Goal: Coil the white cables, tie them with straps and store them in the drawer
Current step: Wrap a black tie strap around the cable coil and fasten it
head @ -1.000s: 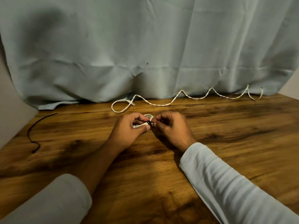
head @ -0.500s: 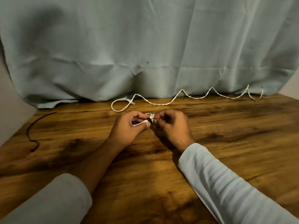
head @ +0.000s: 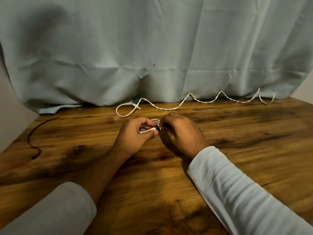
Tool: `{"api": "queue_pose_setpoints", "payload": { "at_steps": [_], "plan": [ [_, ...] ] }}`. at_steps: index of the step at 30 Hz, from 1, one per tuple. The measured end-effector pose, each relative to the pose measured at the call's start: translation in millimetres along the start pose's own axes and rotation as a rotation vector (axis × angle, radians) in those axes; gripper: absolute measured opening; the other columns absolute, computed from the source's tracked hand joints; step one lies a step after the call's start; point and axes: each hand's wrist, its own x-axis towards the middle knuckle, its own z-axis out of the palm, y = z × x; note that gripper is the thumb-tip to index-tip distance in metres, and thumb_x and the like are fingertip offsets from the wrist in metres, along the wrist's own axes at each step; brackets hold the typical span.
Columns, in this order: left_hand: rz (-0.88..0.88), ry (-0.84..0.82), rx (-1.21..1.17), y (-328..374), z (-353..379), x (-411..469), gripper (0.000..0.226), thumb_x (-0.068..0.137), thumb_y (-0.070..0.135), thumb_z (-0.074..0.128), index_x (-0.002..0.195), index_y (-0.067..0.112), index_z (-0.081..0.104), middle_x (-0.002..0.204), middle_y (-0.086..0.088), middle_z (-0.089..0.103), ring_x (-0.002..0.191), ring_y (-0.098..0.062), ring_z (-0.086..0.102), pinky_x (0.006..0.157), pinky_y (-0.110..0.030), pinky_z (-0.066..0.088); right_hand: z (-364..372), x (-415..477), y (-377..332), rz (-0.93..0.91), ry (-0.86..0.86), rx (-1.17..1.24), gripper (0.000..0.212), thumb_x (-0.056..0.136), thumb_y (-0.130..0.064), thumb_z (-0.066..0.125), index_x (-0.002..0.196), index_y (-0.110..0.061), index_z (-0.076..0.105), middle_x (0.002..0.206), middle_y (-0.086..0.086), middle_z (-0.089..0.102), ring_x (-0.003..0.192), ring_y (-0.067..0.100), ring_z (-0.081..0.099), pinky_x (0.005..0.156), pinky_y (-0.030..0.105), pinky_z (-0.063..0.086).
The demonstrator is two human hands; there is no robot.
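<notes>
A small coiled white cable [head: 149, 130] sits between my two hands above the middle of the wooden table [head: 237, 150]. My left hand [head: 133, 136] grips the coil, thumb beneath it. A black strap [head: 157, 128] wraps the coil's right end, and the fingertips of my right hand [head: 181, 133] pinch at that strap. A second white cable [head: 194, 103] lies uncoiled in wavy loops along the back of the table, against the cloth. No drawer is in view.
A loose black strap [head: 33, 138] lies curved near the table's left edge. A pale blue-grey curtain [head: 152, 56] hangs behind the table and drapes onto its back edge. A wall stands at the left.
Both hands stay in the same spot. My right fingertips have shifted slightly on the black strap, and the coil has turned a little in my left hand.
</notes>
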Motion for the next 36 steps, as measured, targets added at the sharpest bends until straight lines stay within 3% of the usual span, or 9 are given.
{"api": "queue_pose_setpoints", "payload": {
  "at_steps": [8,11,14,17,20,23,27,32,36],
  "plan": [
    [0.022,-0.017,0.031,-2,1,1,0.027,0.081,0.006,0.083,0.106,0.015,0.077,0.098,0.005,0.078,0.092,-0.009,0.073,0.087,-0.03,0.06,-2,0,-4,-0.06,-0.031,-0.075,0.014,0.093,-0.02,0.066,0.106,-0.02,0.07,0.106,0.002,0.065,0.092,0.027,0.063,0.069,0.029,0.04],
    [0.028,-0.016,0.014,-3,1,1,0.027,0.082,0.008,0.083,0.105,0.02,0.077,0.099,0.007,0.079,0.093,-0.008,0.074,0.088,-0.033,0.06,4,-1,0,0.064,0.02,0.15,0.015,0.093,-0.012,0.068,0.103,-0.02,0.075,0.103,-0.001,0.069,0.096,0.018,0.065,0.08,0.033,0.053],
    [0.008,-0.045,-0.03,-4,-1,3,0.027,0.084,0.007,0.081,0.107,0.022,0.076,0.1,0.006,0.079,0.094,-0.009,0.074,0.089,-0.034,0.061,8,-1,0,0.278,0.086,0.391,0.015,0.093,-0.009,0.072,0.097,-0.022,0.077,0.097,-0.008,0.073,0.094,0.005,0.067,0.085,0.025,0.055],
    [0.001,-0.106,-0.056,-6,-5,4,0.031,0.086,0.002,0.077,0.114,0.016,0.075,0.108,0.003,0.078,0.101,-0.011,0.074,0.095,-0.035,0.058,9,-2,1,0.363,0.112,0.467,0.025,0.091,-0.002,0.073,0.092,-0.026,0.074,0.088,-0.014,0.072,0.088,-0.002,0.067,0.078,0.01,0.051],
    [-0.006,-0.131,-0.068,-5,-7,4,0.033,0.088,-0.004,0.073,0.119,0.009,0.073,0.112,-0.001,0.077,0.104,-0.013,0.073,0.096,-0.03,0.057,9,-2,2,0.375,0.122,0.487,0.025,0.09,-0.005,0.075,0.09,-0.029,0.073,0.088,-0.013,0.073,0.087,0.0,0.069,0.08,0.016,0.054],
    [0.003,-0.127,-0.054,-6,-7,4,0.032,0.089,0.001,0.074,0.118,0.014,0.074,0.112,0.003,0.077,0.104,-0.011,0.073,0.098,-0.036,0.057,8,-3,4,0.337,0.11,0.446,0.014,0.092,-0.011,0.075,0.093,-0.024,0.077,0.093,-0.009,0.075,0.09,0.006,0.069,0.084,0.026,0.056],
    [0.01,-0.127,-0.047,-11,-8,6,0.03,0.089,0.006,0.076,0.116,0.02,0.075,0.112,0.005,0.077,0.105,-0.012,0.072,0.1,-0.046,0.056,3,-2,6,0.142,0.051,0.216,0.015,0.092,-0.009,0.07,0.1,-0.02,0.075,0.1,-0.002,0.07,0.095,0.015,0.063,0.08,0.025,0.046],
    [0.008,-0.129,-0.072,-10,-7,6,0.027,0.09,0.005,0.075,0.114,0.017,0.075,0.11,0.004,0.078,0.104,-0.011,0.072,0.1,-0.044,0.056,-3,-2,-4,0.049,-0.02,0.085,0.018,0.094,-0.014,0.065,0.111,-0.017,0.07,0.11,0.004,0.065,0.101,0.025,0.062,0.082,0.041,0.053],
    [0.008,-0.125,-0.088,-11,-5,7,0.023,0.09,0.006,0.075,0.105,0.023,0.075,0.104,0.004,0.079,0.1,-0.013,0.073,0.098,-0.045,0.057,-3,1,-15,0.019,-0.019,0.029,0.018,0.096,-0.018,0.065,0.113,-0.018,0.069,0.112,0.005,0.065,0.099,0.026,0.063,0.08,0.041,0.055]
  ]
}}
